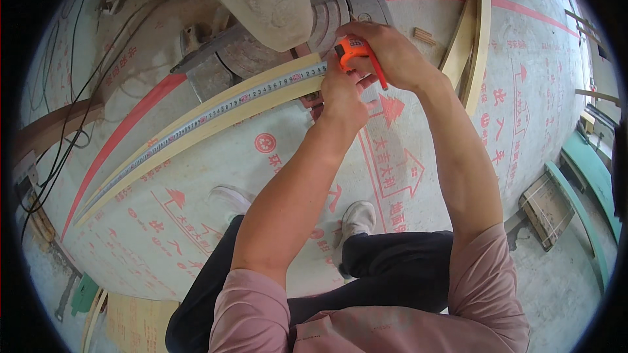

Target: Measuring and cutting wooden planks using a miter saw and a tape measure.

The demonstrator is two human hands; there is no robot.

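A narrow strip of light wood [261, 97] runs from the far middle down to the left. Along its upper face lies the extended metal blade [226, 106] of a tape measure. The orange tape measure case [353, 51] is at the strip's right end, with my right hand [392, 55] closed around it. A slim red stick-like piece [377, 68] juts from between that hand's fingers; its kind is unclear. My left hand [345, 97] is closed at the end of the strip, on the blade just below the case. Its fingertips are partly hidden.
Behind the strip stands a grey saw machine [229, 52] with a large pale housing [265, 0]. Long boards [476, 39] lie at the right, near a small wood block [424, 36]. Black cables [72, 98] hang at the left. Printed protective sheeting [418, 131] covers the floor.
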